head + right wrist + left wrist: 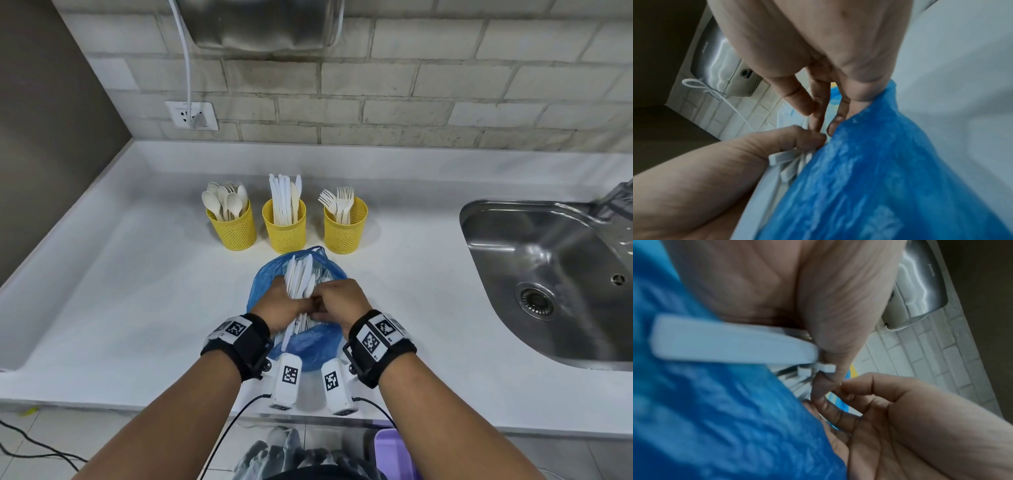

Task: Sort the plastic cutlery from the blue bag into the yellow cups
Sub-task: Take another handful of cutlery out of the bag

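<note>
— Where is the cutlery right now?

— A bundle of white plastic cutlery sits in the left hand, fanning out over the mouth of the blue bag, which lies on the white desk just in front of the three cups.

— And the fingers?

— The left hand's fingers are curled round the bundle; from the left wrist view a flat white handle lies under the palm. The right hand meets the left at the bundle, thumb and forefinger drawn together at the handles, while its other fingers press against the bag's edge. Whether it pinches one piece or the plastic, I cannot tell.

— The cups?

— Three yellow mesh cups stand in a row behind the bag: the left cup holds spoons, the middle cup knives, the right cup forks.

— Anything else?

— A steel sink is set into the desk at the right, and a wall socket sits on the brick wall.
</note>
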Action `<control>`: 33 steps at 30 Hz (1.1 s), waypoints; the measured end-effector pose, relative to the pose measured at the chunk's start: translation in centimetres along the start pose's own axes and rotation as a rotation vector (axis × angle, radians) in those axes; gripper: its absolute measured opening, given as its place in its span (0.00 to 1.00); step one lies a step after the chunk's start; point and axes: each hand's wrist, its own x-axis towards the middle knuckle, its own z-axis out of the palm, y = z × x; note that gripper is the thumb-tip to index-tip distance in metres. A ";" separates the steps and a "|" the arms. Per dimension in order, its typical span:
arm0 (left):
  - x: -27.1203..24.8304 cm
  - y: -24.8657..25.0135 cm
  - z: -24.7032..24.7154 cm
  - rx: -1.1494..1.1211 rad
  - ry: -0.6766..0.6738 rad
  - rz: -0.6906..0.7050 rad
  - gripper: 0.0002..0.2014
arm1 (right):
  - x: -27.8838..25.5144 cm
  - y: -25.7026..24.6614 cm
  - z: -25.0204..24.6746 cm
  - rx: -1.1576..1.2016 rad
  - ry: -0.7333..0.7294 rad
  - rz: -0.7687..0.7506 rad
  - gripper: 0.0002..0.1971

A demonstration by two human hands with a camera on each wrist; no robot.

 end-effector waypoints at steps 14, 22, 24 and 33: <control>-3.2 5.8 -1.0 -0.004 -0.092 0.118 0.22 | 1.1 -4.5 -0.9 0.173 0.101 -0.241 0.24; -2.9 7.5 -0.7 0.053 -0.148 0.218 0.30 | 0.0 -6.4 -2.1 0.204 0.171 -0.318 0.12; -2.8 7.7 -0.7 0.041 -0.157 0.254 0.33 | -0.2 -6.1 -2.2 0.170 0.229 -0.410 0.08; -2.5 8.2 -1.0 0.077 -0.140 0.303 0.35 | -0.3 -5.0 -2.4 0.087 0.301 -0.545 0.10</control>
